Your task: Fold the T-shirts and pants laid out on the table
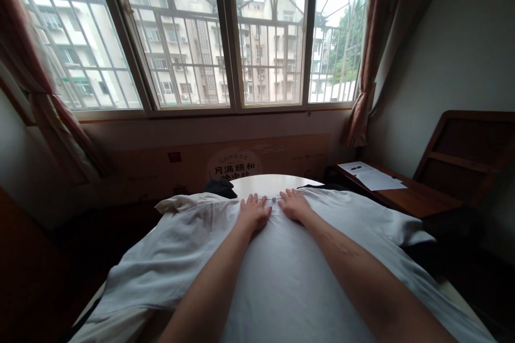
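Observation:
A white T-shirt (298,278) lies spread over a round white table (277,183), its collar at the far end and its sleeves out to both sides. Flat on the cloth just left of the collar rests my left hand (255,213), fingers stretched forward. My right hand (295,204) lies on the right side of the collar, fingers also extended and slightly apart. Between the two hands shows a small grey label (274,200) at the neckline. Dark cloth (220,188) peeks out beyond the shirt at the far left, and more shows past the right sleeve.
To the right stands a low wooden table (422,198) with white papers (372,176) and a pen on it. A wooden chair back (466,155) leans near the wall. Ahead, a printed cardboard panel (298,155) sits below barred windows, with tied curtains (364,91) at the sides.

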Tool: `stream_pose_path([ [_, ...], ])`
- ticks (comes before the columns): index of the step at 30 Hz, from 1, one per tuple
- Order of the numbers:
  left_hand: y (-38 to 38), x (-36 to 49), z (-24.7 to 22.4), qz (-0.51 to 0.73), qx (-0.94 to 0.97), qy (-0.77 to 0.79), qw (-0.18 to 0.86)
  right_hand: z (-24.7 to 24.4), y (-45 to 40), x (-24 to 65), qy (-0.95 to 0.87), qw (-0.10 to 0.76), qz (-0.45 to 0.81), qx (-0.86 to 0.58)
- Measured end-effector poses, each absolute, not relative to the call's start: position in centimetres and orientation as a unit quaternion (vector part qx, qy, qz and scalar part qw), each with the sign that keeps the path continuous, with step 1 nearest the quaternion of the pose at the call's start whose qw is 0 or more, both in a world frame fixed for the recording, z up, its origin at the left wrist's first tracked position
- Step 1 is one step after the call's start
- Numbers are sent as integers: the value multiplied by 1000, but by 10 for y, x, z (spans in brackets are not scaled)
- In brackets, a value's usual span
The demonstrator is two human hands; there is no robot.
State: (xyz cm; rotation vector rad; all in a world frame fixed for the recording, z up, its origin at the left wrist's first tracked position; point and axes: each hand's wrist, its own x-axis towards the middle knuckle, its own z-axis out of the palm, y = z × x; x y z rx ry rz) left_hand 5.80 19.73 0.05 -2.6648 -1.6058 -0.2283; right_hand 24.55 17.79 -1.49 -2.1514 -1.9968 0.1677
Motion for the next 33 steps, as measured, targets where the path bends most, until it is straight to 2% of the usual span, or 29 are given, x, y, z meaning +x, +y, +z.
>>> stream_pose_path([
  [8,201,62,2,-27,-846,-532,-22,-14,179,243,-668,94,59,-736],
  [17,186,61,3,-122,-850,-511,28,-17,174,242,-668,132,46,-731],
  [20,181,60,7,-192,-840,-506,44,-12,171,242,-664,193,39,-721],
  [24,173,58,13,-226,-828,-510,56,4,174,230,-608,376,43,-698],
  [27,170,55,16,-240,-808,-535,62,14,183,211,-500,488,160,-697],
  [30,170,53,16,-240,-788,-565,52,12,190,188,-454,494,271,-690],
  [33,172,49,15,-234,-767,-596,33,-1,186,169,-476,486,296,-670],
])
